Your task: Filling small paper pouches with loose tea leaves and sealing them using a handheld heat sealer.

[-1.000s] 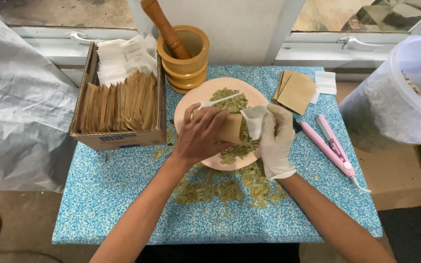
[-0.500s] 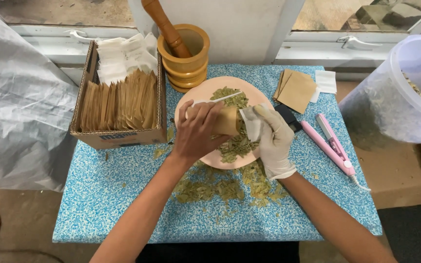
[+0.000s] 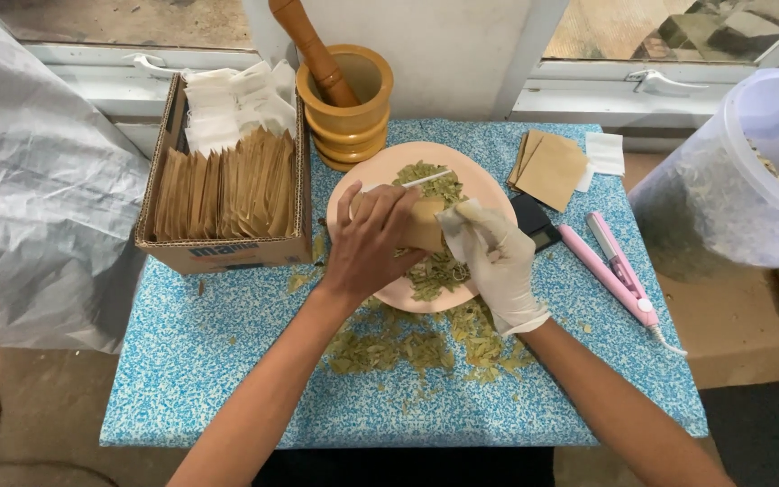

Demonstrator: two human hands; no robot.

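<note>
My bare left hand (image 3: pixel 367 242) grips a small brown paper pouch (image 3: pixel 425 225) over a peach plate (image 3: pixel 490 191) of dried green leaves (image 3: pixel 435 271). A thin white stick (image 3: pixel 426 179) pokes out past its fingertips. My right hand (image 3: pixel 498 263), in a white glove, pinches a small white filter bag (image 3: pixel 455 222) right against the pouch. Both hands meet above the middle of the plate.
A cardboard box (image 3: pixel 227 257) of brown pouches and white bags stands at left. Behind the plate are a wooden mortar (image 3: pixel 346 117) and pestle (image 3: pixel 308 50). Loose pouches (image 3: pixel 547 167), a black scale (image 3: pixel 534 224), a pink sealer (image 3: pixel 610 271) and a plastic tub (image 3: pixel 741 180) lie right. Spilled leaves (image 3: pixel 407 347) lie near the front.
My hands have shifted slightly up over the plate and closed together; the white bag is now pressed against the brown pouch.
</note>
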